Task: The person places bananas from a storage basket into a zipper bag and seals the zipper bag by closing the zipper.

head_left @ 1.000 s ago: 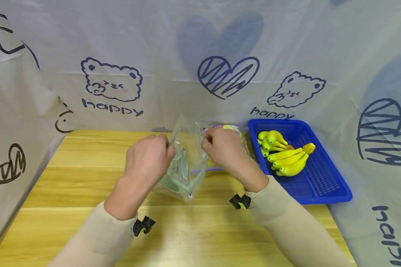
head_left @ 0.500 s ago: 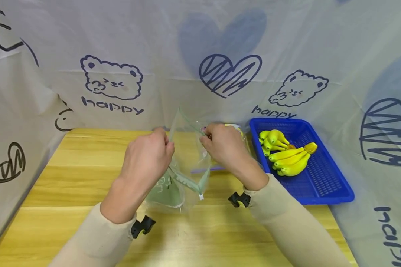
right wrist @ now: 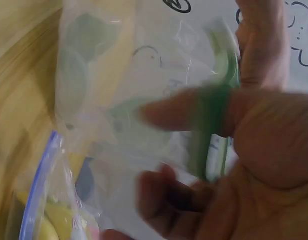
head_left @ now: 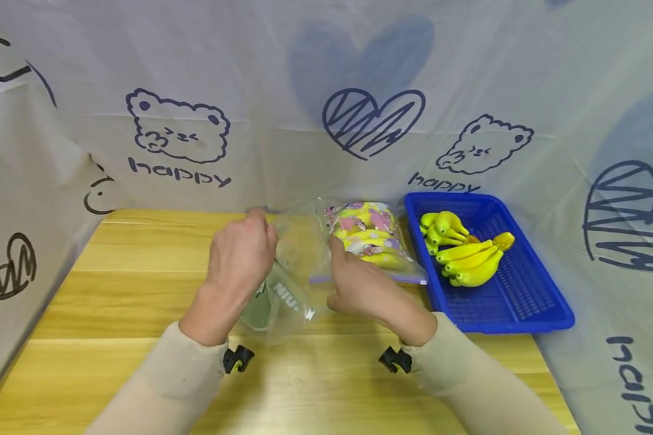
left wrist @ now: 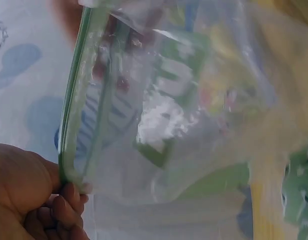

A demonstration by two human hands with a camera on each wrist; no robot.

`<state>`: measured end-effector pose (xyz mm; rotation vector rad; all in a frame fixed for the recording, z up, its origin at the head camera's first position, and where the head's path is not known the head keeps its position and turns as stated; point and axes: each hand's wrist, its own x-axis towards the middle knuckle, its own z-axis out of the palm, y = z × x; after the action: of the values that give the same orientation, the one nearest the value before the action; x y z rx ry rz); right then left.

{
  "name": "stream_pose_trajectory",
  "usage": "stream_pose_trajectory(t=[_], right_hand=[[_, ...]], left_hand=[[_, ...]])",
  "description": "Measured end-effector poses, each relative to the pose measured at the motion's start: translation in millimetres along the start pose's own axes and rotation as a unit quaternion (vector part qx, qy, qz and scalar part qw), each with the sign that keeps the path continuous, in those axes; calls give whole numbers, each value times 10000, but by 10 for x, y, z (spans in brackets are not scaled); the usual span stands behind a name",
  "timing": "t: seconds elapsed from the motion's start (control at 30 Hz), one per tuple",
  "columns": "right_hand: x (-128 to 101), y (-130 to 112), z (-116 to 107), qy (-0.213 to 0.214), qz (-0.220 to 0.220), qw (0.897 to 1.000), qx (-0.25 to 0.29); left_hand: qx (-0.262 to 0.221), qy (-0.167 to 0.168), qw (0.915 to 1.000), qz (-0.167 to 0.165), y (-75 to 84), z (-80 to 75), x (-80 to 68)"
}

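Observation:
A clear zip bag [head_left: 291, 293] with green and white print hangs from my left hand [head_left: 239, 260], over the table's middle. In the left wrist view, the thumb and fingers of that hand pinch one end of the bag's green zip strip [left wrist: 71, 120]. My right hand [head_left: 370, 287] is at the bag's right side, with thumb and index finger spread apart. In the right wrist view, its thumb crosses the blurred green strip [right wrist: 201, 145] at the bag's mouth, while the other fingers are loosely bent beneath.
Behind my right hand lies a printed zip bag [head_left: 367, 226] with bananas inside and a purple zip. A blue plastic basket [head_left: 528, 296] at the right holds yellow banana bunches [head_left: 473, 266]. A patterned white sheet [head_left: 283, 139] hangs behind the wooden table [head_left: 130, 278].
My right hand has released its pinch on the bag's rim, spread its fingers and dropped slightly. The bag's mouth has narrowed and swung left, uncovering the banana bag. My left hand keeps its pinch.

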<state>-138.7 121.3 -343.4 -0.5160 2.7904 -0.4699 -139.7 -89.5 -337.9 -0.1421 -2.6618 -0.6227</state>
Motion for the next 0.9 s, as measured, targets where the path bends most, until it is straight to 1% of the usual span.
stream_pose_trajectory(t=[0.03,0.07,0.1,0.13,0.2,0.27,0.3,0.37,0.43,0.5,0.57,0.7,0.73,0.9], right_hand=[[-13,8,-4,-218,-60,9996,-151],[-20,16,-12,-347,-112,9989,-284],[-19,27,-20,-311,-163,9987,-361],[-11,35,-28,-155,-193,9990,-383],[19,42,-44,370,-210,9986,-312],[60,41,-50,999,-245,9946,-124],[82,40,-47,1296,-274,9912,-46],[125,35,-39,1688,-294,9852,-31],[156,32,-28,1902,-290,9813,-97],[180,32,-9,1953,-250,9803,-138],[194,45,10,1911,-210,9812,-141],[215,68,33,1865,-174,9823,-93],[219,72,33,1898,-163,9816,-83],[221,97,15,2030,-45,9792,4]], left_hand=[[46,98,9999,21,-17,8,4],[117,167,9998,51,-29,15,1],[167,186,9997,76,-37,26,-7],[216,156,9996,108,-33,37,-18],[312,-16,9993,227,-2,65,-61],[468,-146,9978,441,47,100,-118],[564,-159,9968,543,72,117,-145],[800,-71,9942,717,109,152,-195],[1001,97,9909,899,126,191,-229],[1099,216,9884,1025,125,228,-254],[1109,309,9870,1119,113,274,-262],[1018,376,9874,1150,88,307,-274],[1007,344,9880,1123,88,304,-280],[975,-41,9910,914,126,217,-373]])
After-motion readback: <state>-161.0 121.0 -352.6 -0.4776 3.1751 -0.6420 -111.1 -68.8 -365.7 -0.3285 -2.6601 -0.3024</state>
